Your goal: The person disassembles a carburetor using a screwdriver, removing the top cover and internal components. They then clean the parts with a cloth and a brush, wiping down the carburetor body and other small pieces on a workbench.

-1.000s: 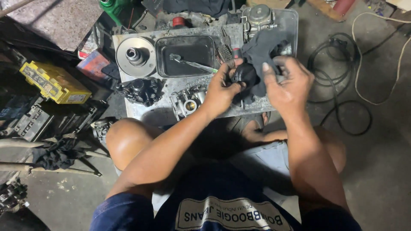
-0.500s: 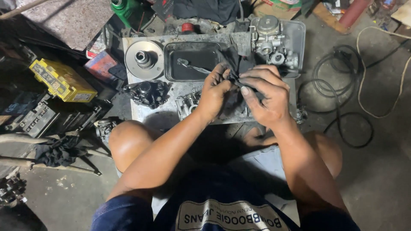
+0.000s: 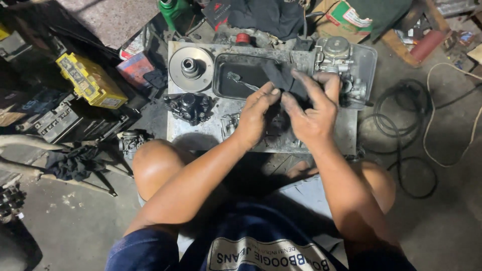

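Note:
Both of my hands are together over a grimy metal work board (image 3: 201, 133) on the floor in front of my knees. My left hand (image 3: 255, 116) and my right hand (image 3: 312, 110) grip a dark grey rag (image 3: 284, 79) between them, the fingers pinching it. Whether a small part sits inside the rag is hidden. Just behind my fingers lies a dark rectangular metal tray (image 3: 228, 85) with a wrench-like tool (image 3: 240, 80) in it. A carburetor (image 3: 339, 59) stands right of the rag, beside my right fingertips.
A round pulley disc (image 3: 191, 68) and a dark engine part (image 3: 190, 106) lie on the board's left. A yellow box (image 3: 90, 80) and a battery (image 3: 55, 123) sit at left, a green bottle (image 3: 173, 10) behind. Black and white cables (image 3: 401, 130) coil on the floor at right.
My hands have closed together on the rag and shifted slightly left toward the tray. The view has tilted, bringing the board and carburetor lower in frame.

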